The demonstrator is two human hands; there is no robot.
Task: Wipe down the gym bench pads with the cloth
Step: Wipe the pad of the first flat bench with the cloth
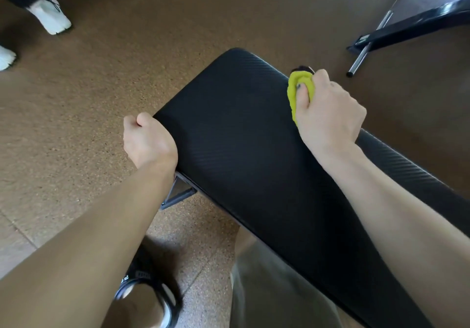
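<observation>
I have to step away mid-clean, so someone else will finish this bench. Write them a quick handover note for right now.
Left hand: grips the near-left edge of the black bench pad, steadying it.
Right hand: holds the bunched yellow-green cloth against the pad's far-right edge.
Done: cannot tell which parts have been wiped; the pad shows no wet marks.
Left: wipe the rest of this pad's top and sides, then the second bench at the upper right if it is included.

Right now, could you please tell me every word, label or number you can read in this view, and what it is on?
No text can be read for certain.
Black shoe: white lettering by the ankle, too blurred to read.
Bench pad, yellow-green cloth: no print visible.
</observation>
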